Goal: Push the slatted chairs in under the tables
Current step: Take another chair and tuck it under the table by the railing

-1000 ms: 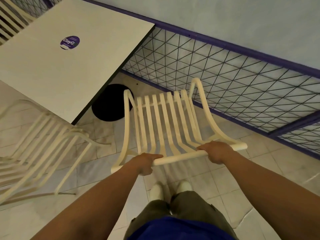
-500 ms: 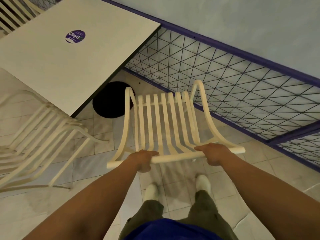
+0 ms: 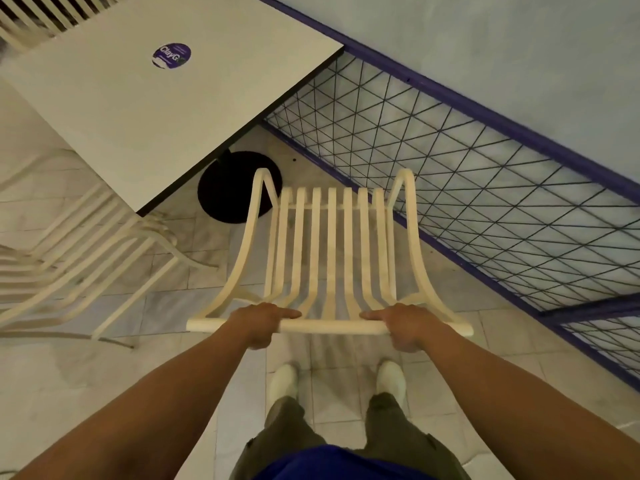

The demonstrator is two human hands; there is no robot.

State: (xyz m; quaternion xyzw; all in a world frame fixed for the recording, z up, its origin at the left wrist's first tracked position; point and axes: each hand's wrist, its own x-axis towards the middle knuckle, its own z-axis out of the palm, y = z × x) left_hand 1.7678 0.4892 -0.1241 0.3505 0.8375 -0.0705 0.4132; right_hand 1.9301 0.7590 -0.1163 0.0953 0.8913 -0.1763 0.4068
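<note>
Hands, left (image 3: 258,323) and right (image 3: 405,325), clenched round slatted chair (image 3: 330,244) top rail.

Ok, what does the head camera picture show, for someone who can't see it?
Both hands, left hand and right hand, grip the top rail of a cream slatted chair facing a white table. Another slatted chair sits partly under the table, beside a wire fence.

left chair (image 3: 79,258): cut by frame edge | table (image 3: 149,109): pedestal column hidden
</note>
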